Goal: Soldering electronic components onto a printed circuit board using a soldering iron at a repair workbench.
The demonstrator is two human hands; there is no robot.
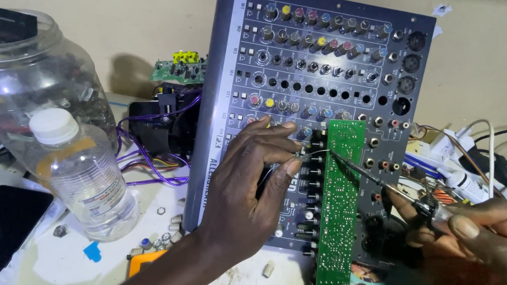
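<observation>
Cluttered counter (62, 261): right hand (483, 251) pinches a soldering iron (388, 188), tip at the green circuit board (338, 209); left hand (255, 187) pinches thin solder wire (312, 155) there. Board looks light, stiff, fragile, best held by edges, lying on the mixer (314, 60)

An electronics repair workshop: an opened audio mixer (309, 104) fills the centre, a green circuit board (337, 216) lies on it, loose wires (150, 156) and small parts clutter the bench at left.
</observation>
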